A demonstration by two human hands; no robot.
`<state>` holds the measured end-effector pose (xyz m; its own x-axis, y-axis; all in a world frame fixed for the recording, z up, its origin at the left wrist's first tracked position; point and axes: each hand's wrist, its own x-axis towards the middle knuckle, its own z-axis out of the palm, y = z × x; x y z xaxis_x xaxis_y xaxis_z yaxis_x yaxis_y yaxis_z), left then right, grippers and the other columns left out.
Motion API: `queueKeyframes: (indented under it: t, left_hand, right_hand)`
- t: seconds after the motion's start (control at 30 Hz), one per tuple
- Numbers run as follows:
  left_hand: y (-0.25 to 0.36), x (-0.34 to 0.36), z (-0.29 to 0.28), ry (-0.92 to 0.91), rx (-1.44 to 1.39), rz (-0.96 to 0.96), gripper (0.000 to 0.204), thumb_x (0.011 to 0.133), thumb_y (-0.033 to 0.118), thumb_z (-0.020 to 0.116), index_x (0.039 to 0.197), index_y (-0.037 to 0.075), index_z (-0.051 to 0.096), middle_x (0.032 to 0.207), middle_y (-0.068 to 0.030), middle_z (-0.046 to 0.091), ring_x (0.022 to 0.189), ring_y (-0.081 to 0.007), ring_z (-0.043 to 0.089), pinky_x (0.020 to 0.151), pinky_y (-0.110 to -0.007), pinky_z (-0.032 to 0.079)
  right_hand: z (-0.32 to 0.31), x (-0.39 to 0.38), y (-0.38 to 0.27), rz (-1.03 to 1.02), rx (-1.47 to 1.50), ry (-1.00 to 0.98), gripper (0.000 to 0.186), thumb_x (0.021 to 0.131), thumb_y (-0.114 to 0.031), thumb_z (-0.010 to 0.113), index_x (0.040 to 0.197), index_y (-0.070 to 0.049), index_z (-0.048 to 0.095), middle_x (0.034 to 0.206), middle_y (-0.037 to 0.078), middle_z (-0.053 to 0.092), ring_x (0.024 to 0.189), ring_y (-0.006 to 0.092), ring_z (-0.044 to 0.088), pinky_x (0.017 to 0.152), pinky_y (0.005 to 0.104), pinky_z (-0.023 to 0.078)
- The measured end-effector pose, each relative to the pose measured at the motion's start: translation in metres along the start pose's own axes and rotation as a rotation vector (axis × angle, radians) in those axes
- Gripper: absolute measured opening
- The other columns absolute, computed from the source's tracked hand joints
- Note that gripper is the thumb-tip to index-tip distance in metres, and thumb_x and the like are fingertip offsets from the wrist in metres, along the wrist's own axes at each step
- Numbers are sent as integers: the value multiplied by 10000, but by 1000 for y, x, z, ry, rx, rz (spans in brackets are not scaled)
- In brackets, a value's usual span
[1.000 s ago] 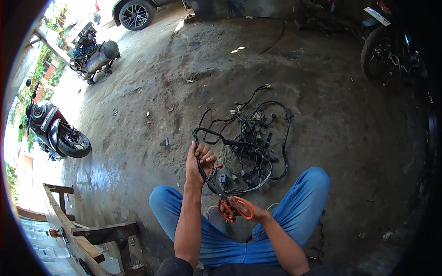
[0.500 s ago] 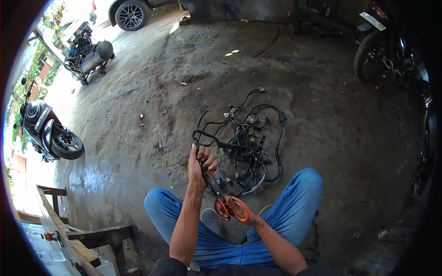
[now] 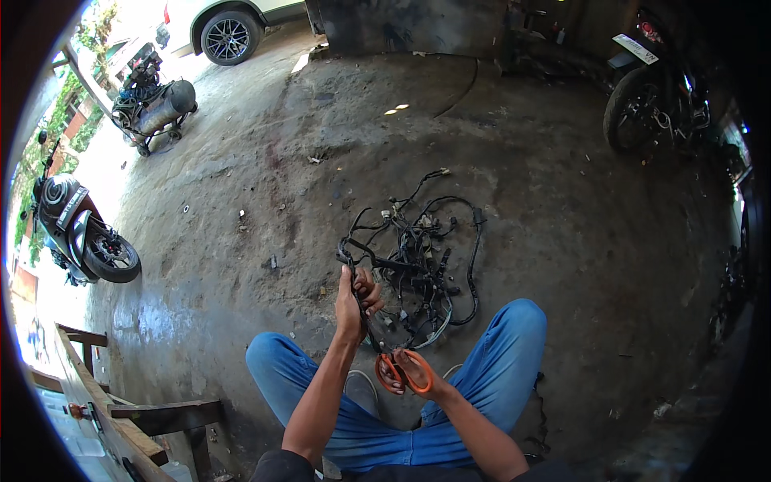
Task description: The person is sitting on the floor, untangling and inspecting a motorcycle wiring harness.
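A tangled black wiring harness (image 3: 414, 261) with pale connectors and loose wires lies on the concrete floor in front of my feet. My left hand (image 3: 356, 301) is closed round a black taped branch of it, lifted off the pile. My right hand (image 3: 414, 374) grips scissors with orange handles (image 3: 418, 384), fingers through the loops. Their blades point up and away, against the lower end of the held branch below my left hand. Exactly where the blades meet the branch is hard to make out.
A wooden bench frame (image 3: 165, 414) stands at my near left. Farther left are a parked motorbike (image 3: 96, 241) and an air compressor (image 3: 157, 108). A white car (image 3: 233, 32) is at the back left, another motorbike (image 3: 650, 100) at the back right. Small debris dots the concrete floor (image 3: 241, 265).
The view has shifted slightly. Both hands keep their grips, and the scissors stay at the lower part of the branch. My left hand sits slightly lower in the picture.
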<state>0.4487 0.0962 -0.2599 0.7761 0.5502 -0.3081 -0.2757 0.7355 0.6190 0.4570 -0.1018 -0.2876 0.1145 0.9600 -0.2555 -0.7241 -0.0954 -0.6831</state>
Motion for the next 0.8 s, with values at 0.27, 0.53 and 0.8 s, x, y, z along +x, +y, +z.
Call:
queueKeyframes:
  t: [0.27,0.53,0.8]
  left_hand:
    - [-8,-10,14,-33,-68,-8,450,1105,486,329,796,161,358,734,41,272,540,-78,236,463,-250,231]
    - [-44,-24,2,21,111,49,521,1091,544,280,848,106,424,673,-23,412,536,-148,449,481,-311,393]
    - [-51,-28,5,28,304,74,534,1091,555,272,834,118,440,634,21,410,477,-97,391,452,-273,355]
  right_hand:
    - [7,-10,-3,-28,6,20,619,1023,-647,421,904,-55,555,650,-2,493,545,83,468,509,242,368]
    - [10,-11,-16,-68,23,101,591,1036,-615,439,852,-62,536,646,-3,500,516,83,482,490,242,404]
    - [2,-21,-8,-76,-53,131,616,1015,-648,448,847,-59,521,635,8,486,481,97,488,464,247,412]
